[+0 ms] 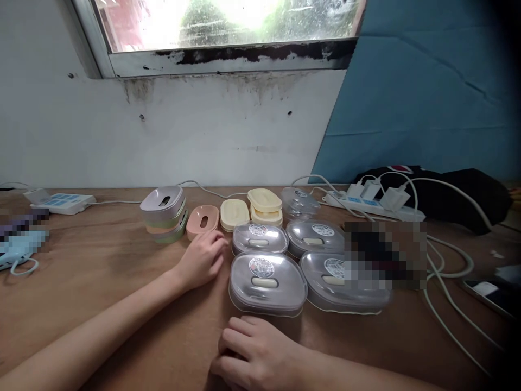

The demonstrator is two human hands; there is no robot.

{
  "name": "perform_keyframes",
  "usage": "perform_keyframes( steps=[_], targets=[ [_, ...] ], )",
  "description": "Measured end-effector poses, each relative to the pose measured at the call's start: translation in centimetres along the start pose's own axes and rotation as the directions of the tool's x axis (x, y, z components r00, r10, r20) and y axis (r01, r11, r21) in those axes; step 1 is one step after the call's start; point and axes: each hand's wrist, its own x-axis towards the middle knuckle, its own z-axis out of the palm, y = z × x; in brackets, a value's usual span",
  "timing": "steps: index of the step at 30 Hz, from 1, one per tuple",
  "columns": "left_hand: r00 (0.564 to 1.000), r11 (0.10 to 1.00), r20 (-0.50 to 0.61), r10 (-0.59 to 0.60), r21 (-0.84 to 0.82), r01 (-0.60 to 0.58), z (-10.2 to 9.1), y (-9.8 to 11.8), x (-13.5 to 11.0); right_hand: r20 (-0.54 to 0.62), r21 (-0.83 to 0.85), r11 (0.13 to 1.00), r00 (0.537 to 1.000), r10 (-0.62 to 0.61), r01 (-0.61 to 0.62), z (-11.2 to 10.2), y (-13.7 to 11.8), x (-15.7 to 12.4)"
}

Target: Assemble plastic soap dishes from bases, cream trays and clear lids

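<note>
My left hand [202, 259] rests on the table with its fingers curled, just in front of a pink oval dish [203, 219] that has a slot in its bottom. Nothing shows in its fingers. Nearer to me, my right hand [254, 350] lies loosely fisted, with no object visible in it. Beyond the right hand sit several soap boxes [266, 296] with clear lids, round labels and a pale bar-shaped piece in the middle. Left of the pink dish stands a stack of pastel dishes [163, 209], lilac on top. Pale yellow oval pieces [235, 214] lie behind the boxes.
Clear lids [300, 203] are piled at the back. A power strip [376, 205] with chargers and trailing white cables lies at the right, near a black cloth item [456, 198]. Another power strip [67, 203] is at the left. One patch over the right boxes is pixelated.
</note>
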Motion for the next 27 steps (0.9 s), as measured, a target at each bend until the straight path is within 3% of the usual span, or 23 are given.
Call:
perform_keyframes(
  steps=[4, 8, 11, 14, 17, 20, 23, 25, 27],
  targets=[
    [0.994, 0.995, -0.074, -0.078, 0.054, 0.083, 0.1, -0.3, 7.2, -0.028, -0.039, 0.999, 1.000, -0.006, 0.005, 0.7, 0.0, -0.3],
    [0.998, 0.996, -0.031, -0.047, 0.073, 0.049, 1.8, 0.9, 13.7, -0.052, -0.047, 0.999, 0.999, 0.004, -0.006, 0.8, 0.1, -0.5],
    [0.999, 0.992, 0.040, -0.002, 0.125, -0.003, 3.2, 2.2, 16.3, -0.066, -0.054, 0.999, 0.998, 0.003, -0.007, 1.1, 0.2, -0.7],
    [0.995, 0.984, 0.101, 0.019, 0.177, -0.037, 3.5, 2.9, 17.1, -0.055, -0.063, 0.998, 0.999, 0.003, -0.007, 1.5, 0.3, -0.8],
    [0.994, 0.977, 0.100, 0.035, 0.208, -0.055, 2.1, 3.3, 16.5, -0.012, -0.063, 0.998, 1.000, -0.001, 0.000, 1.3, 0.2, -0.9],
    [0.997, 0.973, 0.060, 0.039, 0.227, -0.052, -0.8, 3.7, 13.9, -0.009, -0.057, 0.998, 1.000, -0.005, 0.004, 0.8, 0.1, -0.9],
    [0.999, 0.973, 0.016, 0.050, 0.227, -0.053, -4.0, 4.1, 8.7, -0.045, -0.065, 0.998, 0.999, -0.014, 0.011, 0.1, 0.0, -0.6],
    [0.994, 0.978, -0.051, 0.100, 0.187, -0.089, -5.8, 4.0, 4.1, -0.085, -0.071, 0.997, 0.996, -0.025, 0.019, -0.4, -0.2, -0.5],
    [0.991, 0.982, -0.031, 0.130, 0.142, -0.124, -6.9, 3.8, -0.7, -0.135, -0.069, 0.997, 0.990, -0.041, 0.031, -1.0, -0.4, -0.4]
  ],
)
